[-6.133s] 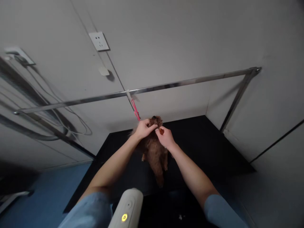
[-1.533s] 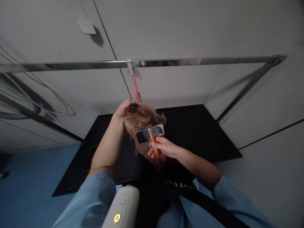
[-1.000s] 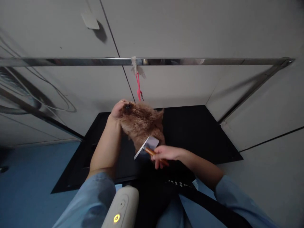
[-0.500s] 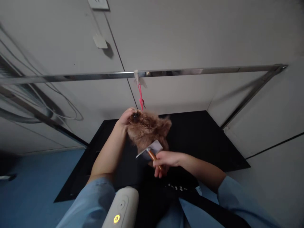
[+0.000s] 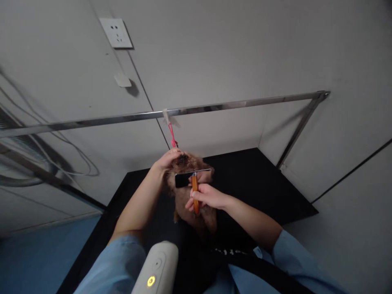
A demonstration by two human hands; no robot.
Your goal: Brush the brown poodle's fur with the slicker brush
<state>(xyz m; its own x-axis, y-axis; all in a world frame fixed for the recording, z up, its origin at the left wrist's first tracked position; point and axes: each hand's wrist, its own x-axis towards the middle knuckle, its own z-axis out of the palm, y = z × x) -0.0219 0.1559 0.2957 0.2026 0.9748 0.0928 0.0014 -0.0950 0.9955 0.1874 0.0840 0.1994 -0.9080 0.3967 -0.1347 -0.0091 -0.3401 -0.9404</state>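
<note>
A: Gripped in the right hand [image 5: 206,197] by its orange handle, the brush [image 5: 192,179] lies with its metal head against the small brown dog [image 5: 191,204]. The left hand [image 5: 167,160] cups the dog's muzzle from below.

B: Where is the dog?

A: On the black table [image 5: 260,192], below the steel bar [image 5: 214,108], tied to it by a pink leash [image 5: 172,136].

B: How much is brushed?

A: Judging by the head's place at the neck, the back and hindquarters probably remain; the coat itself shows no clear difference.
</note>
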